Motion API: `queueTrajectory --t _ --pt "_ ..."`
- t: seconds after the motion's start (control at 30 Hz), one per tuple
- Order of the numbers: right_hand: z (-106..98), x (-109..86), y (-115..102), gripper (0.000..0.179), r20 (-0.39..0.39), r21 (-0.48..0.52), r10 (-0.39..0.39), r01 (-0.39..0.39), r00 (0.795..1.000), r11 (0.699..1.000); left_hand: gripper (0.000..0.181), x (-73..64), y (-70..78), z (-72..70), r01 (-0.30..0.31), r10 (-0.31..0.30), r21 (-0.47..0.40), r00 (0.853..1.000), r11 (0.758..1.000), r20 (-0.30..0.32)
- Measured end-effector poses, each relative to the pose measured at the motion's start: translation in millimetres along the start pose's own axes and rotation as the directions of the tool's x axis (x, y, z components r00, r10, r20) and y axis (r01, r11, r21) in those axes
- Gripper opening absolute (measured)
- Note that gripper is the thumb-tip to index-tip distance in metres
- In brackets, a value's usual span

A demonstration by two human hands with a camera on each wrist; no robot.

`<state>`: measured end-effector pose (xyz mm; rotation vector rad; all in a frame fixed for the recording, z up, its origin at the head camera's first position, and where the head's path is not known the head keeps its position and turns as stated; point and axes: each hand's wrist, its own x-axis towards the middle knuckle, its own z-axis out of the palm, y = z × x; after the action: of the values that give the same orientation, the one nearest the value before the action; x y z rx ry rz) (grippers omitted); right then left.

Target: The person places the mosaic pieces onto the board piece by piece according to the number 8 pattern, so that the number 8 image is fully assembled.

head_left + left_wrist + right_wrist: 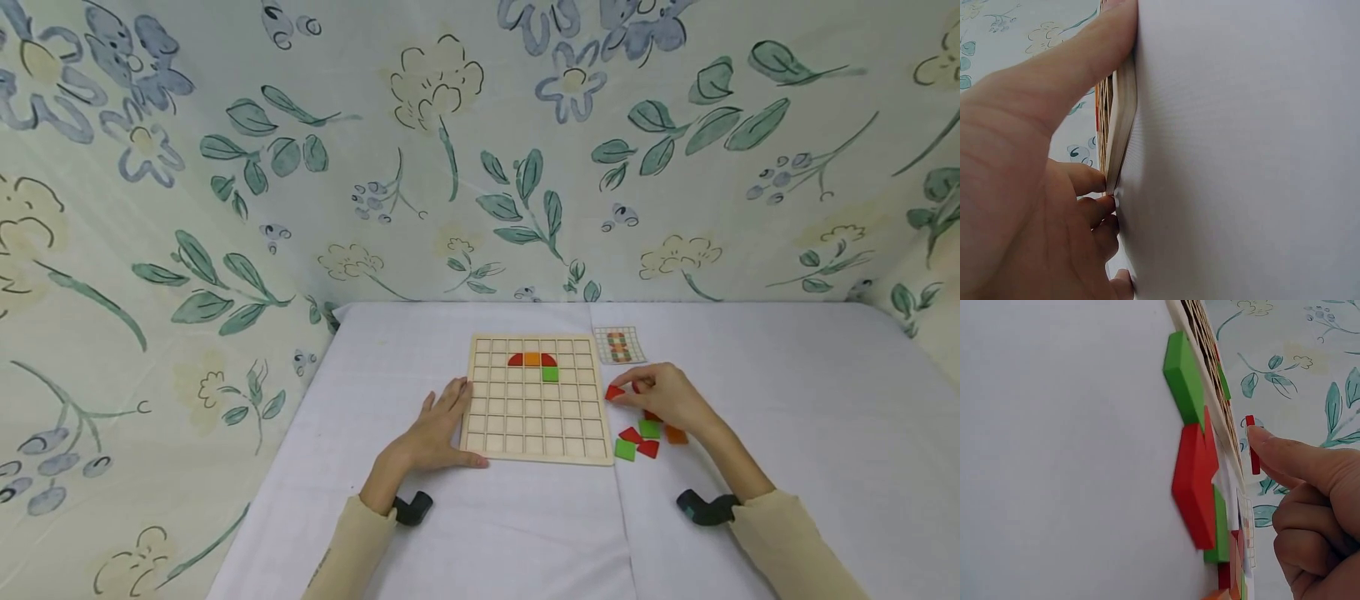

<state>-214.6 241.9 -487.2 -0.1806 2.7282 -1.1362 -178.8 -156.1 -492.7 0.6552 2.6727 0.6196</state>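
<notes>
My left hand (435,433) rests at the left edge of a wooden grid board (517,425), thumb on its near edge and fingers along its side. In the right wrist view, the thumb and index finger of my right hand (670,396) pinch a small red tile (1253,445), raised off the cloth. From the head view, that hand is just right of the board. Upper cells of the board hold an orange square tile (532,359) between two curved red tiles, with a green square tile (550,374) below the right one.
Loose tiles lie right of the board: green squares (626,450), red pieces (648,449) and an orange one (677,436), partly under my right hand. A printed pattern card (618,345) lies by the board's top right corner. A floral curtain (465,167) hangs behind the white-covered table (525,533).
</notes>
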Motion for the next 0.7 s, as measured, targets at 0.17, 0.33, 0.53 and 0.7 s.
queueTrajectory --t 0.17,0.33,0.53,0.7 --pt "4.8 4.1 -10.0 0.03 0.041 0.051 -0.048 0.046 0.998 0.998 0.127 0.5 -1.2 0.7 -0.001 0.001 0.002 1.0 1.0 -0.001" --pt "15.6 14.2 -24.1 0.029 0.046 0.045 -0.112 0.109 0.993 0.993 0.128 1.0 -1.6 1.6 -0.001 0.001 -0.005 1.0 1.0 0.002" --pt "31.1 31.9 -40.8 0.021 0.097 0.03 -0.155 0.153 0.983 0.988 0.128 1.0 -1.7 1.9 0.002 -0.002 -0.005 1.0 1.0 -0.004" --pt "40.5 38.7 -48.9 0.022 0.122 0.04 -0.173 0.17 0.977 0.985 0.128 0.4 -1.3 1.1 -0.005 0.005 -0.008 1.0 1.0 -0.008"
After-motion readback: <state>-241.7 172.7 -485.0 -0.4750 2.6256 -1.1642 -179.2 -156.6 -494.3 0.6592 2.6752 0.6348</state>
